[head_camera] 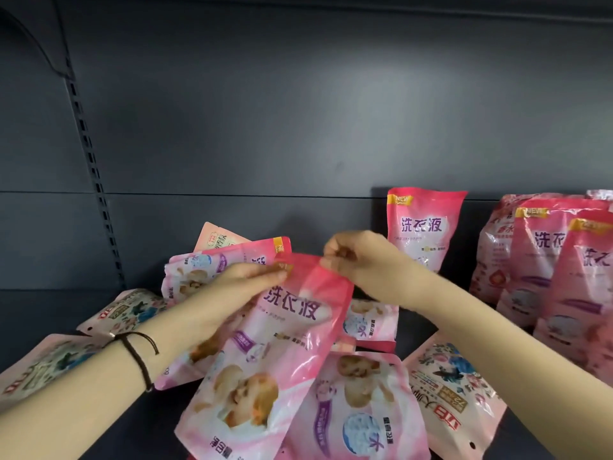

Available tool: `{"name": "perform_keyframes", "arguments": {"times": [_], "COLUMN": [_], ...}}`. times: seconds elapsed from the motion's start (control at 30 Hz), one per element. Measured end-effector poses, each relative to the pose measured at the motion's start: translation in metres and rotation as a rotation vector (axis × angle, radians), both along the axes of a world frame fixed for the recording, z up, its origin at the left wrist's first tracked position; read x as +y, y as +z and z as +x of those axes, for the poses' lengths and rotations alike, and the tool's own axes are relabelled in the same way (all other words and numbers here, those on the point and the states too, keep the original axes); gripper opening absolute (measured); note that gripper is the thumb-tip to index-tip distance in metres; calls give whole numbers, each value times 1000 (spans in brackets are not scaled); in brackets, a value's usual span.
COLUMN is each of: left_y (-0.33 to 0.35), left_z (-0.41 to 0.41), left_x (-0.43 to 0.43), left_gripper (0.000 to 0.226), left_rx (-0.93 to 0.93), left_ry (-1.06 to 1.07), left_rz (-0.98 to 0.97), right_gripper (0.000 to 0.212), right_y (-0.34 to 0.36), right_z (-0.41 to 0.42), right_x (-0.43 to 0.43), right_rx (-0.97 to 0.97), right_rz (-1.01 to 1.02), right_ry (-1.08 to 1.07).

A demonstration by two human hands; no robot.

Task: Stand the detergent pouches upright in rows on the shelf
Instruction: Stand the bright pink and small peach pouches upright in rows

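Note:
A pink detergent pouch is lifted and tilted in the middle of the view. My left hand holds its top left corner, and my right hand pinches its top right corner. Under and around it, several pink pouches lie flat in a heap on the dark shelf. One pink pouch stands upright against the back panel. To the right, several pouches stand upright in a group.
Pale floral-print pouches lie flat at the left and at the lower right. The dark back panel rises behind, with a slotted upright at the left. Bare shelf shows at the far left.

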State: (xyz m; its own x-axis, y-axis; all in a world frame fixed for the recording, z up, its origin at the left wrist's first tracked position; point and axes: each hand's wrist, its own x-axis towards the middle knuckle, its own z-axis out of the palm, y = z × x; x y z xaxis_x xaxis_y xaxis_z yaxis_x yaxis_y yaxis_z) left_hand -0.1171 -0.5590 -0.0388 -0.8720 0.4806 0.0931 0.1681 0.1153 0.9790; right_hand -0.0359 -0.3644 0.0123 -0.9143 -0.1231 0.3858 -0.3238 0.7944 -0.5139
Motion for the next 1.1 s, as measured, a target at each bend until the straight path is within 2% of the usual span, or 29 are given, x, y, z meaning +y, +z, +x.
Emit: {"name": "perform_keyframes", "arguments": {"times": [0.07, 0.17, 0.23, 0.3, 0.37, 0.4, 0.47, 0.5, 0.57, 0.7, 0.8, 0.9, 1.0, 1.1], "left_y": [6, 18, 27, 40, 52, 59, 69, 72, 74, 76, 75, 71, 63, 47], "left_z": [3, 7, 9, 10, 9, 9, 12, 14, 19, 28, 33, 32, 28, 22], "left_x": [1, 4, 5, 8, 16, 22, 40, 51, 75, 128, 161, 187, 206, 219], "left_gripper": [33, 25, 12, 2, 5, 4, 5, 4, 3, 3, 6, 15, 8, 12], "left_rx": [-186, -227, -185, -131, -82, -63, -39, -31, -5, -36, -120, -82, -78, -83], "left_ry": [-26, -26, 7, 16, 36, 53, 63, 54, 14, -94, -162, -170, -137, -108], "left_rz": [226, 388, 425, 466, 542, 587, 660, 682, 705, 772, 742, 679, 649, 612], "right_gripper": [18, 16, 14, 15, 37, 39, 17, 14, 26, 26, 26, 29, 39, 44], "right_y": [10, 12, 10, 8, 5, 3, 2, 3, 8, 21, 22, 13, -3, -19], "right_z": [5, 7, 8, 12, 15, 18, 22, 22, 23, 25, 24, 19, 11, 2], "right_x": [-2, -6, -3, 4, 14, 16, 23, 27, 40, 73, 101, 129, 149, 158], "right_rx": [53, 113, 119, 31, -63, -76, -20, 33, 119, 269, 366, 404, 417, 422], "right_rz": [-52, -182, -437, -755, -936, -967, -1005, -1041, -1116, -1171, -1236, -1263, -1267, -1257], "right_ry": [26, 24, 19, 81, 151, 183, 199, 173, 96, -35, -92, -113, -136, -197]}}
